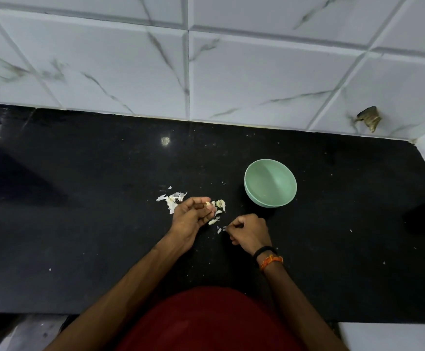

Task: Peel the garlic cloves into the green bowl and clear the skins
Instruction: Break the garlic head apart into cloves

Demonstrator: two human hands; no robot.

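Black stone counter (pixel 79 236) under marbled white wall tiles (pixel 257 79). Left hand (pixel 191 214) pinches a garlic clove (pixel 208 204), right hand (pixel 249 231) curls around a skin scrap. Skins (pixel 172 200) lie scattered beside them, green bowl (pixel 270 183) near the right hand.

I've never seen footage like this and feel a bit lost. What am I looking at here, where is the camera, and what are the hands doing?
There is no machine: a person wears a camera on the head, looking down at their own arms. They stand at a black counter against a tiled wall. The left hand holds a garlic clove at its fingertips. The right hand is curled, seemingly pinching a small scrap of skin. Loose garlic skins and a few cloves lie beside the hands. The green bowl stands to the right and looks empty.
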